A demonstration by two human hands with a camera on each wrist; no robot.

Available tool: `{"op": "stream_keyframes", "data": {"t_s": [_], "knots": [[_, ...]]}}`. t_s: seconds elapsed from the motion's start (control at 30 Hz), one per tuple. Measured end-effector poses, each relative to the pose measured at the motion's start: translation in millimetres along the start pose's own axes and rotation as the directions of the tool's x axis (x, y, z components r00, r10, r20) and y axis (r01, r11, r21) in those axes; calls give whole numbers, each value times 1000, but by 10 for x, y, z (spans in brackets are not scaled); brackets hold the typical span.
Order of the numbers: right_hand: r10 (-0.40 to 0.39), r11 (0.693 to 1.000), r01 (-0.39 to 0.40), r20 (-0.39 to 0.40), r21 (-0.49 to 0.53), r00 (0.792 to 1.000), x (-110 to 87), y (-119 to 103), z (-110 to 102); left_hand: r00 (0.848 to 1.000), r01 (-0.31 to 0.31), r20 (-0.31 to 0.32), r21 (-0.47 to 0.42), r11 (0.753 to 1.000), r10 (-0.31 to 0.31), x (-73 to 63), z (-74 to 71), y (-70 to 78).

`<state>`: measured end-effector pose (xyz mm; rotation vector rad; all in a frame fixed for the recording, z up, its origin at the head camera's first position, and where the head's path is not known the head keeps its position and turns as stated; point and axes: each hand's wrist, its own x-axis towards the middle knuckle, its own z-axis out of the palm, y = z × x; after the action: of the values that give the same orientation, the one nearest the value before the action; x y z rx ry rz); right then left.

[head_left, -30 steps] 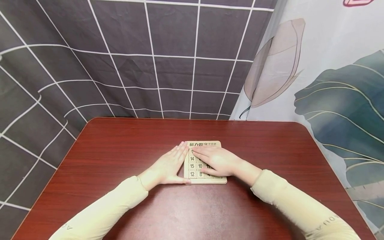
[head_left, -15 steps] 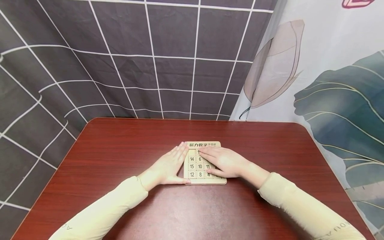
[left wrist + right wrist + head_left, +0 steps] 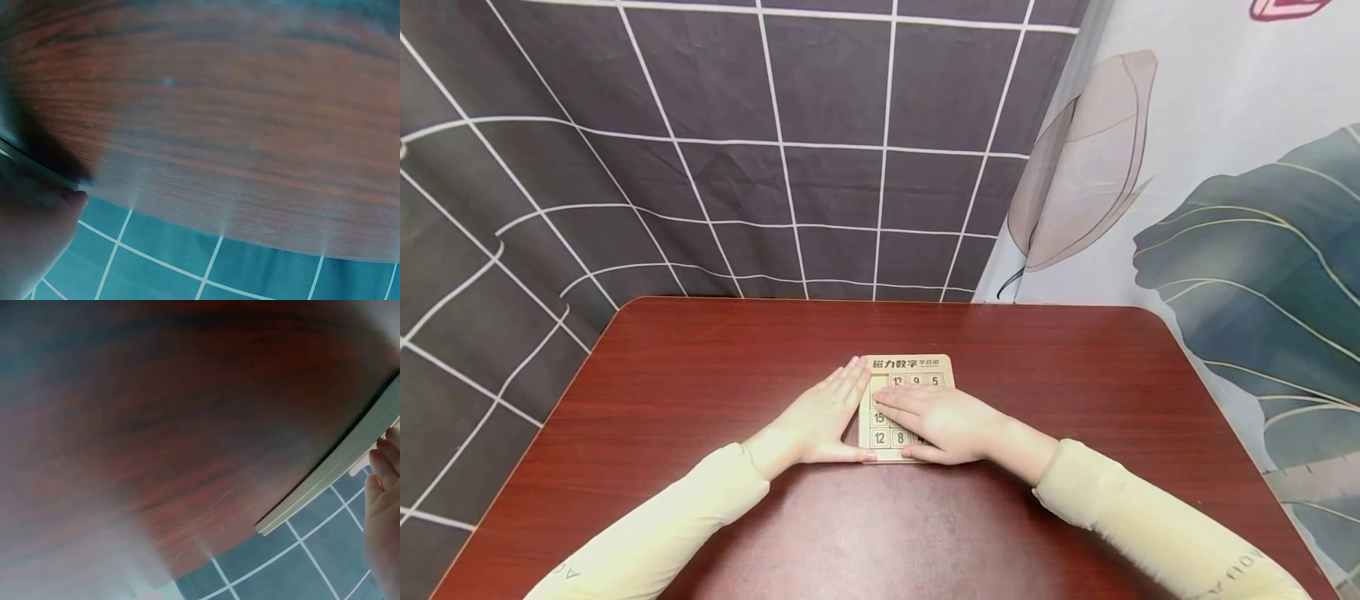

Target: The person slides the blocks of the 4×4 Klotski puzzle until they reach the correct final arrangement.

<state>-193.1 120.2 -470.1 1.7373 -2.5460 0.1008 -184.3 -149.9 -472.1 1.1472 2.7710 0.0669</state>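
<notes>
A pale wooden number slide puzzle (image 3: 908, 364) lies flat on the table in the head view. Its top row shows a gap at the left, then number tiles (image 3: 917, 381) 13, 9 and 5. My left hand (image 3: 816, 418) rests along the puzzle's left edge, fingers straight, thumb at the lower left corner. Across the tiles lies my right hand (image 3: 951, 423), its straight fingertips on the left end of the second row. It hides much of the middle and right of the grid. In the right wrist view the puzzle's side edge (image 3: 331, 465) shows beside the fingers.
The red-brown wooden table (image 3: 737, 350) has rounded far corners. Behind and to the left hangs a dark curtain (image 3: 835, 183) with a white grid. A pale curtain (image 3: 1202, 125) with leaf patterns hangs on the right.
Tile 13 has slid right from the top left corner, where a gap now shows. My right hand then moved down and left onto the second row. The left hand stayed put.
</notes>
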Motion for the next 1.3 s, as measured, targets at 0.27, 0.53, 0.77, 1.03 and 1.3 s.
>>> {"op": "stream_keyframes", "data": {"t_s": [0.27,0.53,0.77,1.03,1.3], "knots": [[64,998,-65,43,22,997,45,27,-20,1000,3,13,16,1000,-3,10,21,-6],[116,990,-120,59,68,992,127,122,-32,1000,0,19,26,1000,-1,20,36,-2],[109,990,-113,42,84,993,106,119,-29,1000,1,19,23,1000,-2,16,17,10],[-2,1000,3,-27,22,1000,-29,-30,-24,1000,2,31,21,1000,-3,13,20,3],[-49,999,48,-42,-20,998,-93,-85,-3,1000,0,20,17,1000,-1,9,19,-10]]}}
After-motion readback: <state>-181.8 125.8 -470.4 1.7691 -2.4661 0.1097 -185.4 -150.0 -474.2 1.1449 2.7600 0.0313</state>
